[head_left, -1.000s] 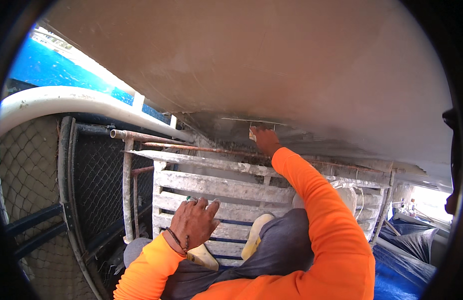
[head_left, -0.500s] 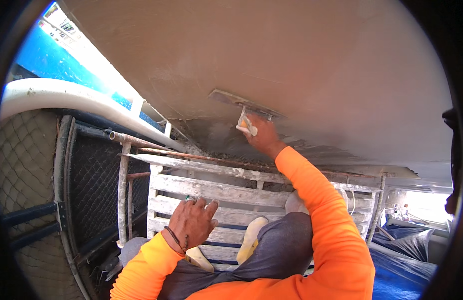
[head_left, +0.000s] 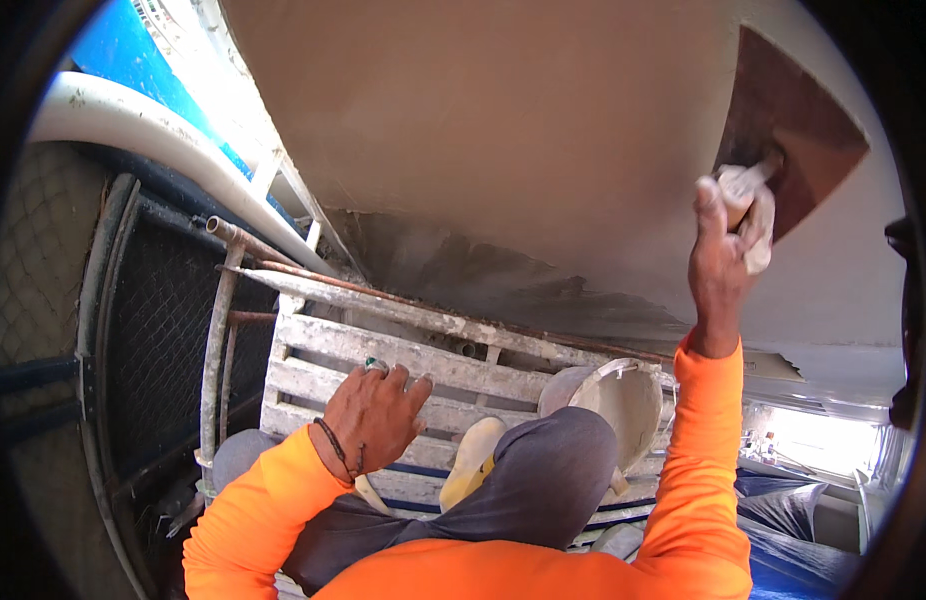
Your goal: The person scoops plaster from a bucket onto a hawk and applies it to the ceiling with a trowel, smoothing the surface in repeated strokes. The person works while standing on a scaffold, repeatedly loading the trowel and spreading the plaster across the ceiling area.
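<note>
My right hand (head_left: 723,260) grips the plaster-caked handle of a wide steel trowel (head_left: 793,110), whose blade lies against the smooth overhead plaster surface (head_left: 503,110) at the upper right. My left hand (head_left: 368,415), with a ring and a dark cord bracelet, hangs over my lap with its fingers apart and slightly bent, holding nothing. Beneath it are pale, splattered slats (head_left: 403,340) in a tubular frame, along with my grey-trousered legs and yellow-and-white boot (head_left: 468,460). A stained bucket (head_left: 613,420) stands beside my right knee.
At the left are a white curved tube (head_left: 133,130), a blue panel (head_left: 123,45) and a mesh-fenced gate (head_left: 168,300). A rusty rail (head_left: 238,235) borders the slats. Rough, uneven plaster (head_left: 463,275) runs along the lower surface. Blue tarpaulins (head_left: 783,505) lie at the lower right.
My right hand has swept the trowel up and to the right, from the rough lower band onto the upper right surface. My left hand stays resting. The view has shifted, showing more of the bucket.
</note>
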Available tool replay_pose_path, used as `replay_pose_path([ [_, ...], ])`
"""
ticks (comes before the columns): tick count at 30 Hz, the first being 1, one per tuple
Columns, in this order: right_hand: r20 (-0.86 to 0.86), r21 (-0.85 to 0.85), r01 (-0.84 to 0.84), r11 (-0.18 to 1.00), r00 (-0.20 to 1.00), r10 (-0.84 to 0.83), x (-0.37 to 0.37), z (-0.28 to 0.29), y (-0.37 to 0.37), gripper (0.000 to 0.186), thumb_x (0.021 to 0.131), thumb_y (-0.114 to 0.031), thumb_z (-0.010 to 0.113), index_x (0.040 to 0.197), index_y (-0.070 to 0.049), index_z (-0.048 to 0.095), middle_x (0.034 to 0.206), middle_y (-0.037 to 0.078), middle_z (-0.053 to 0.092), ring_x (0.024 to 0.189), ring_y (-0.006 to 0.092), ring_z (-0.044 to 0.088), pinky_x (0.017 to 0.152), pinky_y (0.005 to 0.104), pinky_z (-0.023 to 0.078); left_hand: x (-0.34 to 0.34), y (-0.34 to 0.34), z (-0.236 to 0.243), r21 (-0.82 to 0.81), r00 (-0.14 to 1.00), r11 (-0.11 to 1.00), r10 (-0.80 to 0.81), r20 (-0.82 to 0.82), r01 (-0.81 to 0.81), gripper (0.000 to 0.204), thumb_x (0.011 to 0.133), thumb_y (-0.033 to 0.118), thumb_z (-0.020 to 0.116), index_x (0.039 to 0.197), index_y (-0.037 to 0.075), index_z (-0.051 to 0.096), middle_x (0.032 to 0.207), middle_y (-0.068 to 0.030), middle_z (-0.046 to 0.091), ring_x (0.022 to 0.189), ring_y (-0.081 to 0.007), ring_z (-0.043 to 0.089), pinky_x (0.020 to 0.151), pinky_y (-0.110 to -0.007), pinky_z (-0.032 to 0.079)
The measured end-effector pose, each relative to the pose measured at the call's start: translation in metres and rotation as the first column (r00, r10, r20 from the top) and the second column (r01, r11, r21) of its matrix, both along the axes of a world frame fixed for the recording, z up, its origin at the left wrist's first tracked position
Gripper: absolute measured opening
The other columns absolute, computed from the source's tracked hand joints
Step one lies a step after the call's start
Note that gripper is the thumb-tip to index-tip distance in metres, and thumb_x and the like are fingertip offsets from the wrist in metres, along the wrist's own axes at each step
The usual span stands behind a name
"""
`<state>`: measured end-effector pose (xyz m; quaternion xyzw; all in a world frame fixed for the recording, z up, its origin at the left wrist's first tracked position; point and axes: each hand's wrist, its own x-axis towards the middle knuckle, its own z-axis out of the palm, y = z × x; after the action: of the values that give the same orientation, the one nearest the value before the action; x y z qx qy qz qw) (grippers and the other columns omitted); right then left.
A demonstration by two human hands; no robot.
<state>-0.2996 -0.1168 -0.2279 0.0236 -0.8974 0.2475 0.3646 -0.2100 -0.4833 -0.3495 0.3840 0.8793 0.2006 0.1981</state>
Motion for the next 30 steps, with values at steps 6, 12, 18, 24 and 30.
replay_pose_path([
  [6, 0.751, -0.056, -0.306, 0.95, 0.615, 0.243, 0.037, -0.172, -0.023, 0.033, 0.097, -0.037, 0.07, 0.107, -0.006, 0.068, 0.099, 0.018, 0.071, 0.094, 0.0377, 0.07, 0.084, 0.0455, 0.056, -0.001, 0.0, -0.004, 0.018, 1.0, 1.0, 0.011, -0.029, -0.011, 0.045, 0.092, 0.027, 0.07, 0.13, 0.006, 0.061, 0.11, -0.0175, 0.066, 0.097, -0.0342, 0.068, 0.089, -0.047, 0.05],
  [12, 0.961, 0.113, -0.496, 0.861, 0.274, 0.032, -0.014, -0.364, -0.033, 0.042, 0.094, -0.039, 0.069, 0.117, -0.003, 0.067, 0.106, 0.025, 0.073, 0.098, 0.0438, 0.07, 0.087, 0.0521, 0.055, -0.002, 0.0, 0.003, -0.155, 0.995, 0.987, 0.059, 0.076, -0.047, 0.047, 0.093, 0.028, 0.07, 0.133, 0.005, 0.061, 0.113, -0.018, 0.067, 0.103, -0.0342, 0.068, 0.091, -0.047, 0.049],
  [18, 0.888, 0.333, -0.417, 0.846, 0.439, -0.133, -0.069, -0.434, -0.034, 0.045, 0.094, -0.037, 0.069, 0.122, -0.002, 0.067, 0.116, 0.026, 0.071, 0.109, 0.042, 0.07, 0.097, 0.0503, 0.054, -0.001, -0.016, 0.015, -0.198, 0.975, 0.966, 0.189, 0.119, -0.164, 0.051, 0.093, 0.026, 0.071, 0.138, 0.004, 0.06, 0.113, -0.0179, 0.067, 0.1, -0.0325, 0.067, 0.087, -0.046, 0.049],
  [24, 0.966, 0.235, -0.455, 0.859, 0.209, -0.154, -0.094, -0.399, -0.041, 0.045, 0.095, -0.037, 0.068, 0.123, -0.001, 0.066, 0.117, 0.026, 0.071, 0.109, 0.0431, 0.069, 0.097, 0.0518, 0.054, -0.005, -0.016, 0.013, -0.161, 0.979, 0.974, 0.176, 0.103, -0.158, 0.051, 0.093, 0.026, 0.069, 0.138, 0.005, 0.059, 0.111, -0.0169, 0.066, 0.097, -0.0308, 0.067, 0.086, -0.044, 0.048],
  [30, 0.899, 0.125, -0.38, 0.916, 0.433, 0.057, -0.089, -0.345, -0.056, 0.047, 0.095, -0.039, 0.069, 0.12, 0.0, 0.064, 0.114, 0.027, 0.07, 0.105, 0.0464, 0.068, 0.091, 0.0547, 0.054, -0.011, -0.006, 0.01, -0.214, 0.98, 0.969, 0.151, 0.131, -0.121, 0.05, 0.092, 0.027, 0.073, 0.135, 0.003, 0.061, 0.119, -0.0184, 0.067, 0.105, -0.0336, 0.066, 0.091, -0.044, 0.05],
])
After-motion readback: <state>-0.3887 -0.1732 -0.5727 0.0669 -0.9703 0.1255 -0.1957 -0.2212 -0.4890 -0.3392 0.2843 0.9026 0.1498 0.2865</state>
